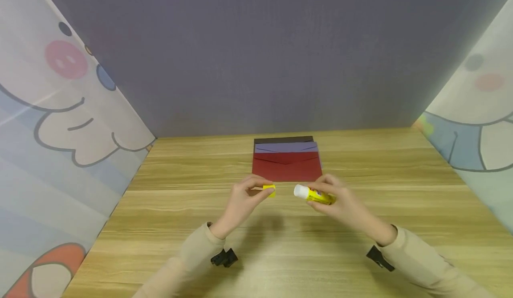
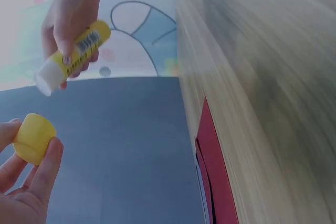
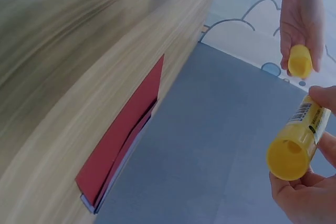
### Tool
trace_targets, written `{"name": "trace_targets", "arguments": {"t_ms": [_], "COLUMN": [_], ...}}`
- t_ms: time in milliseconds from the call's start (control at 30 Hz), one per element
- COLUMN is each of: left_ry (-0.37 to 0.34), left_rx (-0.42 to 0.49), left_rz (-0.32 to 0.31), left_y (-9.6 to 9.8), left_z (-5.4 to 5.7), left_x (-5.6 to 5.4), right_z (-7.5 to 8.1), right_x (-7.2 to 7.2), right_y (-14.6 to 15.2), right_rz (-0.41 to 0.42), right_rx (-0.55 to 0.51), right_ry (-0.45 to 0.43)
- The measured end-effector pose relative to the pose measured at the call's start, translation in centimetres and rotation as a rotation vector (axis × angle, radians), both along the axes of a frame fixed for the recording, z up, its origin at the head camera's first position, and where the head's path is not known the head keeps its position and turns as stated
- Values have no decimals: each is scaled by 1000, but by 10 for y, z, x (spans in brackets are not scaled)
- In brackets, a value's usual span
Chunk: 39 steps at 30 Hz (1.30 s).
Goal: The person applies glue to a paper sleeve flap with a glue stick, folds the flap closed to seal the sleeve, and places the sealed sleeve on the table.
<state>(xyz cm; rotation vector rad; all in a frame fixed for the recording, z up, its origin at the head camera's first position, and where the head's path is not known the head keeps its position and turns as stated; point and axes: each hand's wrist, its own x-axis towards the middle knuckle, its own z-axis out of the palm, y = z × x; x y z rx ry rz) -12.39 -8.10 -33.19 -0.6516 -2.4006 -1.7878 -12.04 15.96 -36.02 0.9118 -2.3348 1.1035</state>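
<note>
My left hand [image 1: 243,200] pinches a yellow cap [image 1: 269,190] between thumb and fingers; in the left wrist view the cap [image 2: 34,139] shows large at the fingertips. Across a small gap, my right hand [image 1: 340,200] grips a yellow glue stick [image 1: 320,196] whose uncapped white end points toward the cap. Seen from the right wrist, the glue stick's [image 3: 299,135] yellow base faces the camera. Both hands are above the table, just in front of a red envelope [image 1: 288,166], which overlaps a purple envelope [image 1: 286,147] and a dark one [image 1: 282,139].
The wooden table [image 1: 180,164] meets a grey panel [image 1: 256,57] at its far edge. Cartoon-printed curtains [image 1: 36,124] stand at the left and right sides. Black straps [image 1: 224,258] hang by both wrists.
</note>
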Motion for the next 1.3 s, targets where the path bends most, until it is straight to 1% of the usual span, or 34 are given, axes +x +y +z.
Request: {"name": "trace_targets", "arguments": {"t_ms": [100, 200, 467, 700, 833, 1000, 1100, 1167, 1200, 1300], "left_ry": [-39, -56, -65, -100, -99, -53, -26, -45, -56, -134], "left_rx": [26, 34, 55, 57, 63, 38, 27, 38, 54, 102], "left_rz": [-23, -30, -58, -77, -84, -80, -91, -108, -126, -163], "left_y": [5, 10, 18, 23, 26, 29, 30, 29, 28, 24], "left_z": [0, 0, 0, 0, -1, 0, -1, -4, -8, -19], "left_x": [1, 2, 6, 7, 8, 11, 11, 9, 7, 1], "right_z": [-1, -1, 2, 2, 3, 2, 2, 2, 2, 2], "right_x": [-2, -4, -4, -6, -6, -7, -6, -6, -6, -5], "right_y": [-2, -5, -10, -13, -14, -15, -16, -16, -16, -16], "right_rz": [34, 57, 88, 99, 107, 113, 112, 110, 110, 108], "right_rx": [21, 34, 62, 87, 104, 112, 116, 118, 117, 105], "right_ry": [93, 166, 251, 344, 366, 378, 376, 369, 362, 341]}}
